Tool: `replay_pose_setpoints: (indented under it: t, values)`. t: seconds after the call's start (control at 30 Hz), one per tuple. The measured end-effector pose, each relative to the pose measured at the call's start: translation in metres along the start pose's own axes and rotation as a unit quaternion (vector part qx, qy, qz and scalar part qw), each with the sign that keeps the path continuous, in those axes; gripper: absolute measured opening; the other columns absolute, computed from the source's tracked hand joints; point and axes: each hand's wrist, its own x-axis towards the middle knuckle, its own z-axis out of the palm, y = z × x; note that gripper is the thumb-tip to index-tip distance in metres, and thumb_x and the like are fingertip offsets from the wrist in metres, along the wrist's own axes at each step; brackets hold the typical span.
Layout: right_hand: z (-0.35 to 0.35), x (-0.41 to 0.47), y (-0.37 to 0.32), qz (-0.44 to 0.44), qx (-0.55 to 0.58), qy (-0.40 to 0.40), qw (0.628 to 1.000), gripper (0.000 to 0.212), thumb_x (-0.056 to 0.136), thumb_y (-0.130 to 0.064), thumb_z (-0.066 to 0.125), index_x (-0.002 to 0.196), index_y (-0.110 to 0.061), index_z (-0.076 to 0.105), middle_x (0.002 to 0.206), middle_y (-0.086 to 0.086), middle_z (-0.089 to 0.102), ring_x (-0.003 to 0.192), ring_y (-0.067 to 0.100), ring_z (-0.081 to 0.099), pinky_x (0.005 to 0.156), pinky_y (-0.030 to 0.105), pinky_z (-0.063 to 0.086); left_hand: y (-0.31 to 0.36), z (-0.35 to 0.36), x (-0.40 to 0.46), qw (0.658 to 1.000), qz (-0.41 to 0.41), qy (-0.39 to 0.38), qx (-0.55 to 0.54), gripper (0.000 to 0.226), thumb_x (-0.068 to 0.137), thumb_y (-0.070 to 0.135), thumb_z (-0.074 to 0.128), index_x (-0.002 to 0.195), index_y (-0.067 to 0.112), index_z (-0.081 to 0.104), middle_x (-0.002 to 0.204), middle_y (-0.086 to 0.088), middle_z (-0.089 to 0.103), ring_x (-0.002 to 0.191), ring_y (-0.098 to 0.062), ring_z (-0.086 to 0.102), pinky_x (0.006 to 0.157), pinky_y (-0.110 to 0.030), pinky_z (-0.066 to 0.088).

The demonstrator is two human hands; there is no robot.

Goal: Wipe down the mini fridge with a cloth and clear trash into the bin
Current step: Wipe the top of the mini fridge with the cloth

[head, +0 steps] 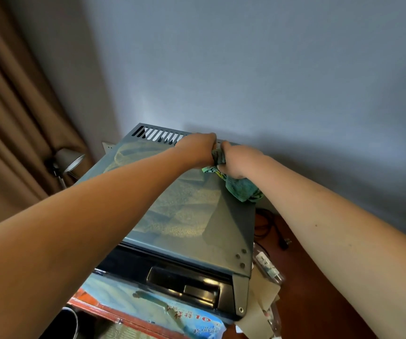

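Observation:
The mini fridge (187, 216) stands against the wall, its grey top reflective, with a slotted vent along its back edge and a black door front below. A green cloth (239, 187) lies bunched at the back right of the fridge top. My left hand (197, 149) and my right hand (237, 160) are side by side at the back of the top, both closed on the cloth. Part of the cloth hangs out below my right hand.
Brown curtains hang on the left with a grey lamp (68, 160) beside them. Right of the fridge, on a red-brown surface, are a black cable (268, 226), a clear plastic wrapper (268, 265) and beige paper (263, 311). A printed poster (160, 311) shows below the door.

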Motion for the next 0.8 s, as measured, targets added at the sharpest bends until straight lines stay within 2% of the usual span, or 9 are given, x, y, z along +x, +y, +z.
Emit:
replay_pose_setpoints:
  t: [0.13,0.3,0.47,0.53,0.63,0.67,0.8]
  values:
    - [-0.003,0.035,0.004,-0.015,0.028,0.002,0.999,0.054,0.100,-0.037,0.056,0.143,-0.015,0.032,0.087,0.008,0.058,0.078,0.029,0.060,0.063,0.037,0.045,-0.009,0.000,0.023,0.999,-0.033,-0.001,0.009,0.026,0.082,0.032,0.063,0.100,0.019,0.049,0.082,0.000,0.057,0.074,-0.022,0.056,0.057,-0.031,0.043]
    - [-0.002,0.050,0.009,-0.024,0.048,0.007,0.999,0.046,0.099,-0.036,0.055,0.135,-0.015,0.034,0.085,0.010,0.059,0.074,0.029,0.059,0.057,0.036,0.041,-0.016,0.001,0.035,0.999,-0.051,-0.007,-0.001,0.026,0.080,0.033,0.064,0.100,0.024,0.050,0.084,0.002,0.059,0.075,-0.019,0.056,0.057,-0.030,0.041]
    - [0.004,0.025,0.002,-0.009,0.064,0.014,0.998,0.049,0.100,-0.036,0.053,0.139,-0.013,0.032,0.084,0.011,0.057,0.079,0.033,0.058,0.064,0.039,0.044,-0.007,-0.005,0.018,0.999,-0.029,-0.008,0.022,0.031,0.082,0.032,0.066,0.106,0.018,0.052,0.090,-0.002,0.060,0.081,-0.024,0.056,0.060,-0.031,0.040]
    - [0.007,0.007,-0.002,0.007,0.064,0.005,0.998,0.058,0.101,-0.037,0.052,0.147,-0.014,0.026,0.092,0.013,0.062,0.082,0.032,0.061,0.069,0.039,0.046,0.000,-0.007,0.004,1.000,-0.010,-0.014,0.021,0.031,0.081,0.031,0.067,0.105,0.018,0.053,0.091,-0.002,0.060,0.081,-0.024,0.055,0.057,-0.030,0.037]
    - [0.012,-0.024,-0.007,0.022,0.075,-0.004,0.997,0.077,0.103,-0.039,0.053,0.161,-0.015,0.008,0.129,0.024,0.060,0.115,0.039,0.060,0.082,0.040,0.047,0.007,-0.008,-0.023,1.000,0.014,-0.017,0.001,0.027,0.080,0.032,0.068,0.097,0.021,0.051,0.088,-0.001,0.060,0.079,-0.023,0.056,0.058,-0.029,0.038]
    - [0.012,-0.036,-0.010,0.028,0.079,-0.008,0.996,0.080,0.103,-0.040,0.053,0.162,-0.017,0.004,0.135,0.025,0.057,0.118,0.039,0.059,0.082,0.039,0.047,0.009,-0.009,-0.032,1.000,0.020,-0.018,-0.002,0.026,0.079,0.032,0.069,0.095,0.021,0.051,0.088,0.000,0.060,0.080,-0.023,0.057,0.061,-0.029,0.040]
    - [0.017,-0.078,-0.023,0.067,0.092,-0.023,0.993,0.077,0.103,-0.038,0.054,0.160,-0.017,0.006,0.105,0.019,0.068,0.085,0.033,0.063,0.071,0.038,0.051,0.020,-0.011,-0.063,0.998,0.062,-0.024,0.008,0.027,0.079,0.029,0.069,0.100,0.018,0.055,0.088,-0.001,0.059,0.082,-0.023,0.058,0.059,-0.029,0.039]
